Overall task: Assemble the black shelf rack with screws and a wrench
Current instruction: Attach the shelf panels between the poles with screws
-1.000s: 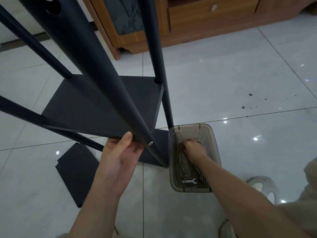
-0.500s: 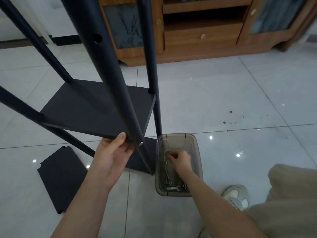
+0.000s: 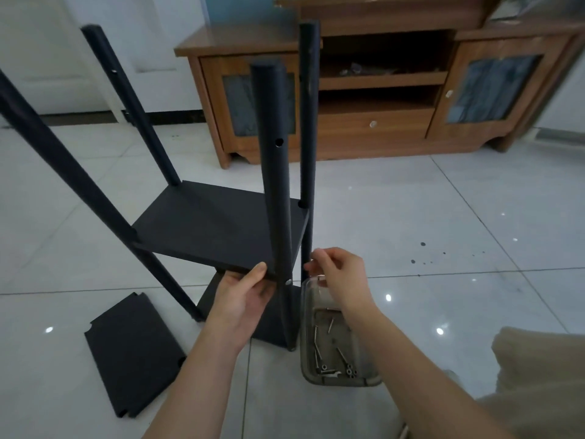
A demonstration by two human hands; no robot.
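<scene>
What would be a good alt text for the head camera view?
A left hand grips the shelf panel of a black shelf rack at its near pole; the right hand hovers pinched above a clear tray of screws.

Matt black shelf [image 3: 218,226], glossy floor tiles [image 3: 427,217]
</scene>
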